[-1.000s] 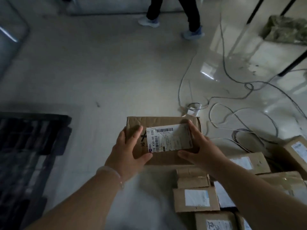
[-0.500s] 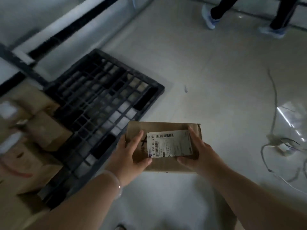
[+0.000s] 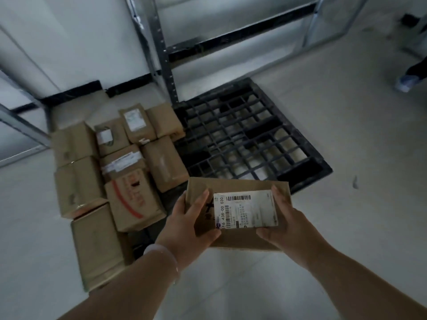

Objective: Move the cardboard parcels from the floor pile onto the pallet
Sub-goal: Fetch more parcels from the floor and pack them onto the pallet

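Cardboard parcel (image 3: 233,186) held between left hand (image 3: 188,229) and right hand (image 3: 290,227), fingers (image 3: 199,204) clamped on its two ends; black pallet (image 3: 254,135) beyond the fingers, stacked parcels (image 3: 131,202) to their left.

parcels (image 3: 120,172) on pallet (image 3: 254,135) left half | held parcel (image 3: 238,236) before pallet

White label (image 3: 246,210) on held parcel (image 3: 238,188), barcode, digits "16 438-00 030"

I see a pale grey floor (image 3: 346,135), smooth, dim even light. White wall (image 3: 69,42) at back w/ black skirting (image 3: 74,91) along its base. Metal rack upright (image 3: 165,54) w/ punched holes stands in front. Someone's light shoe (image 3: 405,83) at far right edge.
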